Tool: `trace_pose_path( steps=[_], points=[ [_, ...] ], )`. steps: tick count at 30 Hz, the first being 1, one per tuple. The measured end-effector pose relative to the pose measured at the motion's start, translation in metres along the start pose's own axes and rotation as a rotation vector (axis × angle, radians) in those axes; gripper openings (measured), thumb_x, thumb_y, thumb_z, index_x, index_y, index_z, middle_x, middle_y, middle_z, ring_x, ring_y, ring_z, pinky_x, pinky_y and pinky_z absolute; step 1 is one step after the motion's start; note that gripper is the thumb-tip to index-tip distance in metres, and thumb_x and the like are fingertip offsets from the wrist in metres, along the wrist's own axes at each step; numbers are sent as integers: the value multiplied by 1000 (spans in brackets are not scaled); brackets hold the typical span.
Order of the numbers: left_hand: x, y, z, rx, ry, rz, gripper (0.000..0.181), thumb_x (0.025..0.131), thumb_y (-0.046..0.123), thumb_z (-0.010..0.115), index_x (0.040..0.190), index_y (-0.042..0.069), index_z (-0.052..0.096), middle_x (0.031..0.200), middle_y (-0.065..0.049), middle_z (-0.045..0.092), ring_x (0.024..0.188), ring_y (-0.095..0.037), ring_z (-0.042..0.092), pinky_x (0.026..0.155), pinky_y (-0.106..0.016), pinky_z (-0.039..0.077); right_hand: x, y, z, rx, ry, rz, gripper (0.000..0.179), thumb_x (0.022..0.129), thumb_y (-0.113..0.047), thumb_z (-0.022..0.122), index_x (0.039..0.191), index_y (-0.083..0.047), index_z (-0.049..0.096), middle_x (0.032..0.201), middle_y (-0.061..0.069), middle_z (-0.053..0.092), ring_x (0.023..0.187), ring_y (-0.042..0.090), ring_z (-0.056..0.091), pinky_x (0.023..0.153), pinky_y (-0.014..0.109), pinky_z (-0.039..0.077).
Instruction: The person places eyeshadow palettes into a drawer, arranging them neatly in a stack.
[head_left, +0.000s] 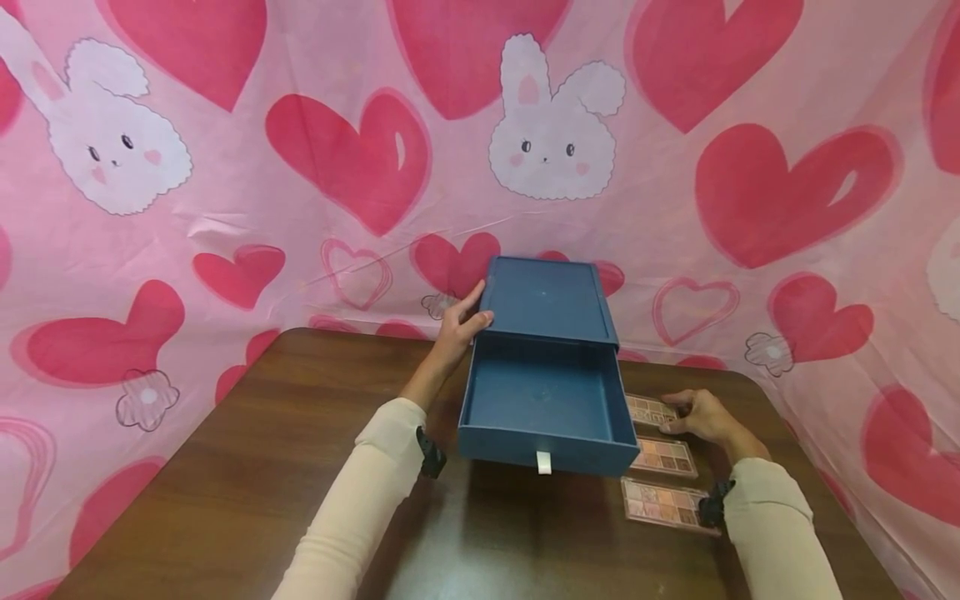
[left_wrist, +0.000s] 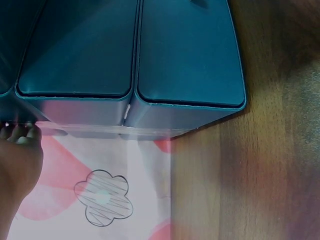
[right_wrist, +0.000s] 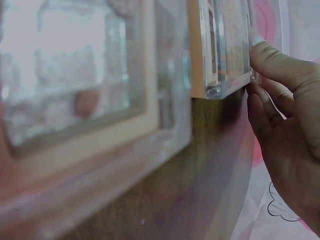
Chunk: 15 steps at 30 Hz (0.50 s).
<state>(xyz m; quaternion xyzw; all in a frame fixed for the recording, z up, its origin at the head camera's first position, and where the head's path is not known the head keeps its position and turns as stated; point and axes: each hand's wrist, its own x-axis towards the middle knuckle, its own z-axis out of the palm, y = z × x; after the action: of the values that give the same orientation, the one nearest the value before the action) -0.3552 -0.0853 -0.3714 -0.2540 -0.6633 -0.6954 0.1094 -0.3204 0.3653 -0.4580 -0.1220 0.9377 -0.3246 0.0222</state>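
A blue drawer unit [head_left: 546, 300] stands toward the back of the table, its top drawer [head_left: 536, 392] pulled out and empty, with a white pull tab [head_left: 543, 462] on the front. My left hand [head_left: 459, 327] grips the unit's upper left edge, thumb on the top; in the left wrist view its fingers [left_wrist: 20, 132] curl at the unit's edge. To the right, my right hand [head_left: 703, 415] pinches the end of the farthest eyeshadow palette [head_left: 651, 410]. Its thumb lies on the palette [right_wrist: 225, 45] in the right wrist view, with fingers beneath the edge.
Two more eyeshadow palettes, a middle one [head_left: 666, 456] and a nearer one [head_left: 663, 503], lie in a column on the brown wooden table [head_left: 247, 483], right of the drawer. Lower drawers [left_wrist: 187, 55] show in the left wrist view. A pink heart-and-rabbit cloth [head_left: 450, 167] hangs behind the table.
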Motion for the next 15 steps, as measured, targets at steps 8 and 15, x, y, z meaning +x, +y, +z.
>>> trace_pose_path(
  steps=[8, 15],
  points=[
    [1, -1, 1, 23, 12, -2, 69, 90, 15, 55, 155, 0, 37, 134, -38, 56, 88, 3, 63, 73, -10, 50, -1, 1, 0, -19, 4, 56, 63, 73, -13, 89, 123, 16, 64, 117, 32, 69, 91, 21, 55, 73, 20, 50],
    [0, 1, 0, 29, -8, 0, 72, 90, 18, 55, 156, 0, 34, 161, -22, 38, 128, -27, 50, 101, -15, 45, -1, 2, -1, 14, 8, 93, 66, 74, -22, 90, 124, 14, 65, 113, 29, 71, 90, 20, 57, 72, 21, 51]
  ],
)
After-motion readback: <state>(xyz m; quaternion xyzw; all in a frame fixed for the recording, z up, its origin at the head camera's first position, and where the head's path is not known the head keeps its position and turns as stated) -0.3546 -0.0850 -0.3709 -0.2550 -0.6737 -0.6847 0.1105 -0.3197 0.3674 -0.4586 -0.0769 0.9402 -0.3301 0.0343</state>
